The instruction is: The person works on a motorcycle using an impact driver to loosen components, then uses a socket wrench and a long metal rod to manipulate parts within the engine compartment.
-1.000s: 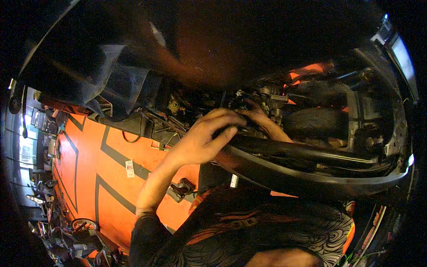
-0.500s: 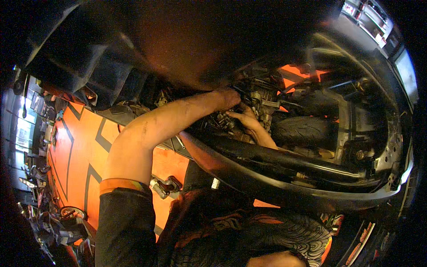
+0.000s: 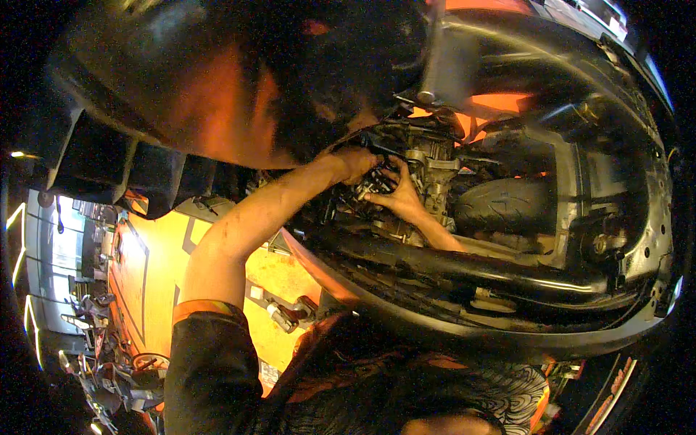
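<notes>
Both my hands are down inside the opening of a scooter-like vehicle's dark body, among metal engine parts (image 3: 440, 163). My left hand (image 3: 355, 164) reaches in from the left, its fingers curled down at a dark part; what they hold is hidden. Coming under a black frame tube (image 3: 500, 270), my right hand (image 3: 401, 197) has thumb and fingers spread around a small metal engine part (image 3: 382, 181), touching it from both sides. The hands are close together, left of a grey engine casing.
A black tyre (image 3: 504, 206) lies deeper in the opening, right of the engine. Overhead hangs a large dark seat-like body (image 3: 239, 94). On the orange floor (image 3: 156, 246) lies a cordless power tool (image 3: 293, 313). Several motorcycles (image 3: 109, 377) stand at the far left.
The view has shifted, showing more of the opening, and the floor looks brighter. My right hand's thumb and fingers show farther apart around the metal part. My left hand stays at the engine.
</notes>
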A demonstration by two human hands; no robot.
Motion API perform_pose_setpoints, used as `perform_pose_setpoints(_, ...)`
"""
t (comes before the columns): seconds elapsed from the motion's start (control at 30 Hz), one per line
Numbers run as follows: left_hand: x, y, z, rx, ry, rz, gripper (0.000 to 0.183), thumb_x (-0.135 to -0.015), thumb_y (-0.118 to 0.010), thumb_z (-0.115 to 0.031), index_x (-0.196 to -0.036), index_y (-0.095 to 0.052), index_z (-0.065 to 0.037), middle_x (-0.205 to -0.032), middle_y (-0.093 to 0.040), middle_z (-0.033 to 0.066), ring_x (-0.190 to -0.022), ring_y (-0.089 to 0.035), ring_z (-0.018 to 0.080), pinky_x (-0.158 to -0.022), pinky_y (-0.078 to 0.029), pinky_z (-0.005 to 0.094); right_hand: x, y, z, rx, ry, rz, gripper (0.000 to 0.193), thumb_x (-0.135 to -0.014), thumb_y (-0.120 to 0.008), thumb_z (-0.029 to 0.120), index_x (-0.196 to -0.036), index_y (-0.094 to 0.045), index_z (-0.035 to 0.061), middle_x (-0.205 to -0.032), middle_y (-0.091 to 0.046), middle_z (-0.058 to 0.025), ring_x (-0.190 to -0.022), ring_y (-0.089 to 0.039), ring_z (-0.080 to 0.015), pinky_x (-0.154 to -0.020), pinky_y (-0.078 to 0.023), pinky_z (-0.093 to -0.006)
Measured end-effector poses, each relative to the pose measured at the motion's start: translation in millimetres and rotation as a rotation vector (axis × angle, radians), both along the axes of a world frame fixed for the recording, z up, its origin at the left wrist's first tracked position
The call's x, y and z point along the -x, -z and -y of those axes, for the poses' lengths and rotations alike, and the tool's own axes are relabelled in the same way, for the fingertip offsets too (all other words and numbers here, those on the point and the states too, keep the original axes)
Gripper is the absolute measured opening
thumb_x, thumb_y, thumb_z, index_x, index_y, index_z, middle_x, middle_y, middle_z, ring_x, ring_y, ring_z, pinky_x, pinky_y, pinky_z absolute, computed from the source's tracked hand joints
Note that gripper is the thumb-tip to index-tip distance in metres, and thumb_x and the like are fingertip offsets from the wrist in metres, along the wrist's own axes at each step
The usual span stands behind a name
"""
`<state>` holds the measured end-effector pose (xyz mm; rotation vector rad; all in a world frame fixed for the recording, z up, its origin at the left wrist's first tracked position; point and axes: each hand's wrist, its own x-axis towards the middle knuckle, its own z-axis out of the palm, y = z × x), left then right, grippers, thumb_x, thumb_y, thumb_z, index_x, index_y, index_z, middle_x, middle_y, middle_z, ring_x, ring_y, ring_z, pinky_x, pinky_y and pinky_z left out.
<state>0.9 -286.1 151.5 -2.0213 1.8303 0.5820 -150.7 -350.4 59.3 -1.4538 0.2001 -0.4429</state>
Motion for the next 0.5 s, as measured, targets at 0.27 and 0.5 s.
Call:
perform_pose_setpoints(0.27,-8.5,6.1,-9.2,0.171,0.0,-0.109,0.051,-0.063,-0.063,-0.004,-0.112,-0.052,-0.008,-0.103,-0.06,0.0174,-0.097,-0.056,0.0359,-0.082,-0.045,0.0414,3.1,-2.3,2.0,-0.011,-0.068,0.016,0.107,-0.056,-0.084,0.018,-0.134,-0.011,0.0078,-0.131,-0.032,-0.0144,-0.12,-0.038,-0.0275,-0.094,-0.039,-0.0416)
perform_pose_setpoints(0.5,5.5,-9.4,-10.3,0.098,-0.123,-0.096,0.045,-0.067,-0.061,-0.006,-0.111,-0.054,-0.011,-0.104,-0.059,0.0174,-0.098,-0.056,0.0341,-0.083,-0.044,0.0395,-4.0,-4.4,9.9,-0.384,-0.333,-0.203,0.058,-0.078,-0.064,0.036,-0.122,-0.046,0.0043,-0.122,-0.048,-0.0094,-0.114,-0.043,-0.0188,-0.094,-0.035,-0.0317)
